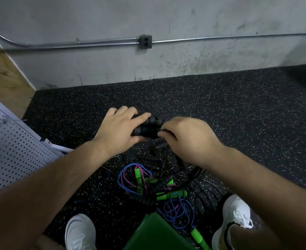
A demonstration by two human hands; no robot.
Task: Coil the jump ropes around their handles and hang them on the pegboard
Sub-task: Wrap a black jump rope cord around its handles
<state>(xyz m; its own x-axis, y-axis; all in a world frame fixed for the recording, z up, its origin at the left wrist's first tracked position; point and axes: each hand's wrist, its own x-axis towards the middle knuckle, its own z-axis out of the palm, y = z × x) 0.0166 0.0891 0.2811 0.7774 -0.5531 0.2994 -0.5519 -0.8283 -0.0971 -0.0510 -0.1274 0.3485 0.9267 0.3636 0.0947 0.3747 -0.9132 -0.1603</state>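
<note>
In the head view the task looks to be at an early stage. The left hand (119,127) grips the two black handles (149,126) side by side, with its fingers curled over them and the thumb below. They are held in the air above the middle of the floor (238,114). The right hand (190,138) is just beside the handles' right end. Its fingers are bent and appear to pinch the black rope (154,170) there, though the fingertips are partly hidden.

Most of this beaded rope hangs down into a loose heap near the floor's lower edge, so the coiling seems only begun. In the same heap lie blue ropes (128,175) with green handles (172,194), uncoiled and tangled together, beside a green box (157,231). The pegboard (13,150) stands at the left edge, and no rope is seen on the part that shows. Hanging is therefore not yet done.
</note>
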